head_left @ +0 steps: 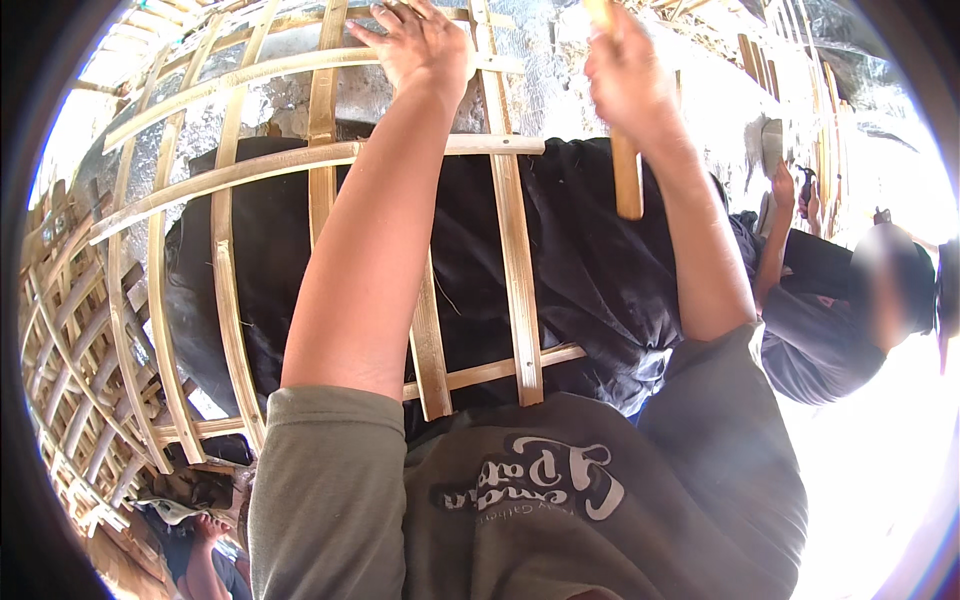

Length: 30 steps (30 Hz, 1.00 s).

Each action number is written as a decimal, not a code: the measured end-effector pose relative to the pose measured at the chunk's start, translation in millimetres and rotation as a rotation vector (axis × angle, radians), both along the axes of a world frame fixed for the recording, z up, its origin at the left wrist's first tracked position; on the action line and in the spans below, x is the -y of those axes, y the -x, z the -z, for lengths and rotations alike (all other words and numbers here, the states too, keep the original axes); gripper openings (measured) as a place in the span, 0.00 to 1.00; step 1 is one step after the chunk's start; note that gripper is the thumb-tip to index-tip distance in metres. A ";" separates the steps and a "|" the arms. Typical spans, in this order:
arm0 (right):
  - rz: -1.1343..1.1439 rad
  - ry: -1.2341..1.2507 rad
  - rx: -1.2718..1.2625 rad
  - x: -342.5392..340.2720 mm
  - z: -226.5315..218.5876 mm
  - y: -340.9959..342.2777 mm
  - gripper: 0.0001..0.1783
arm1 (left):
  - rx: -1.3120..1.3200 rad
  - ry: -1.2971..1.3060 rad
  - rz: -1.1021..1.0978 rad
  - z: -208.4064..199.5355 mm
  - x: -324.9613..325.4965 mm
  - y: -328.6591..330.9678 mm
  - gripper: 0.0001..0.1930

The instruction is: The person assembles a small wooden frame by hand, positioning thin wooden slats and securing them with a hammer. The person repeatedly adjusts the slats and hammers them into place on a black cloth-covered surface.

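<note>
My left hand [425,45] lies over the upper part of a lattice of pale bamboo slats [322,110]. Its visible fingers are spread, and some fingertips are cut off by the top edge. To its right, my right hand [637,85] is closed around the wooden handle [628,185] of a tool, slightly blurred. The handle sticks out below my fist and up past the top edge, so the tool's head is out of view. Crossing slats of the lattice reach down across my lap to my shirt.
Dark cloth [590,250] lies beneath the lattice. More woven lattice panels [70,390] stack at the left. On the right sits a person [820,310] holding a flat-ended tool [772,145]; another person [205,550] is at the lower left.
</note>
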State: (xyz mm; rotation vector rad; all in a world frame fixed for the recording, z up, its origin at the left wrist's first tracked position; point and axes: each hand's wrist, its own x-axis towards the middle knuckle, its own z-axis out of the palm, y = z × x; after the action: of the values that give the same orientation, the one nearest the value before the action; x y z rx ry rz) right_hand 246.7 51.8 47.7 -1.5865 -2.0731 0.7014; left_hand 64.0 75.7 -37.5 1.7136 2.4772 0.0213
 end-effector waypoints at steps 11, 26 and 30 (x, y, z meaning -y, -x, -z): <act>-0.302 -0.054 0.350 19.7 36.1 -4.6 0.19 | 0.020 -0.046 0.016 14.8 -4.5 -0.6 0.38; -0.021 -0.191 0.002 15.0 -6.5 3.2 0.22 | -0.062 -0.034 -0.010 4.4 -2.6 1.1 0.39; -0.216 0.089 0.251 35.8 31.3 -0.3 0.23 | -0.065 -0.069 -0.003 24.0 -5.3 4.7 0.43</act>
State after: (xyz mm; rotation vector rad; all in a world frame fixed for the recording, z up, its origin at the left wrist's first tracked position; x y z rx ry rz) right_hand 246.9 16.0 16.5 -1.5823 -2.4557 0.7066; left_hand 59.2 80.9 -61.5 1.7643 2.5542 0.0523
